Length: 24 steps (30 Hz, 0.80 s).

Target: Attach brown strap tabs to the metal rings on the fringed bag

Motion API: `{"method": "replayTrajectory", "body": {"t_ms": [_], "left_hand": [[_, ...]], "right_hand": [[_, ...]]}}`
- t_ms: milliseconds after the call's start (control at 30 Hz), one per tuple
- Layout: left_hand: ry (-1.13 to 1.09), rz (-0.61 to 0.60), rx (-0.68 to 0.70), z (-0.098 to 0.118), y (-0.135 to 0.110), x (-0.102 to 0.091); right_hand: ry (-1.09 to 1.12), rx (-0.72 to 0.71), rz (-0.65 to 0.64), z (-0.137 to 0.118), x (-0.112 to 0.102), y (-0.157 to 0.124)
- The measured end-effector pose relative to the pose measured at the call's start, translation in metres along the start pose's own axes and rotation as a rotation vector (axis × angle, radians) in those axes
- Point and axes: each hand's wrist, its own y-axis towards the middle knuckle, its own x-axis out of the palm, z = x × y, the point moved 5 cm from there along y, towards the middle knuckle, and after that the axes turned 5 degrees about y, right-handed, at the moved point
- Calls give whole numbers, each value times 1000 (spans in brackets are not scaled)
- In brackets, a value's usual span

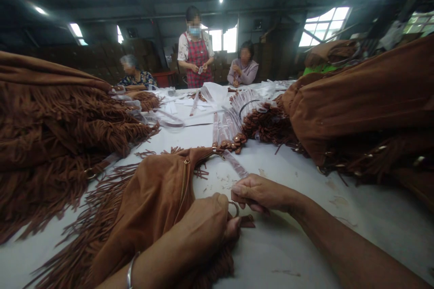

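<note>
Two hands on one tan suede fringed bag (pixel 149 203), zip shut; no legible writing. Left hand (pixel 200 230) clenched on bag corner, right hand (pixel 261 194) pinching metal ring (pixel 233 207).

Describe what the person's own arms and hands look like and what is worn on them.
Both forearms are bare, with no sleeves and no gloves in view. The left hand has a thin silver bangle around its wrist. The right hand shows no ring, watch or bracelet, and its forearm runs bare to the picture's lower right corner.
</note>
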Motion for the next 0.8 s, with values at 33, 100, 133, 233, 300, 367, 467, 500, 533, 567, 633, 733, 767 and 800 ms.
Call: {"method": "replayTrajectory", "body": {"t_ms": [33,100,133,233,300,367,467,500,533,567,633,733,767,800], "left_hand": [[7,3,3,1,0,0],[30,-1,13,2,1,-1],[42,-4,24,2,1,-1],[60,-15,80,5,2,-2],[47,-36,112,6,2,-2],[14,-51,142,7,2,-2],[-75,-59,207,10,-1,-6],[-119,-63,237,11,-2,-8],[-166,-67,259,12,-2,-9],[-205,-70,275,13,-3,-11],[-221,-76,265,13,-3,-11],[-91,-111,207,10,-2,-6],[-42,-121,200,9,-2,-5],[-2,-127,199,9,-2,-3]], "right_hand": [[-4,-3,-1,-2,1,-1],[-19,-5,-11,-6,2,-3],[-26,-5,-23,-7,3,-4],[-33,-11,-51,-9,4,-4],[-27,-10,-61,-8,4,-4],[-9,-3,-81,-6,4,-3],[9,3,-132,-5,3,-3],[11,2,-150,-4,3,-3],[11,0,-173,-4,3,-3],[9,-1,-200,-4,3,-3],[5,7,-259,-3,3,-3],[-3,38,-331,-3,5,-5],[-6,46,-345,-3,6,-6],[-13,49,-355,-4,7,-7]]}}
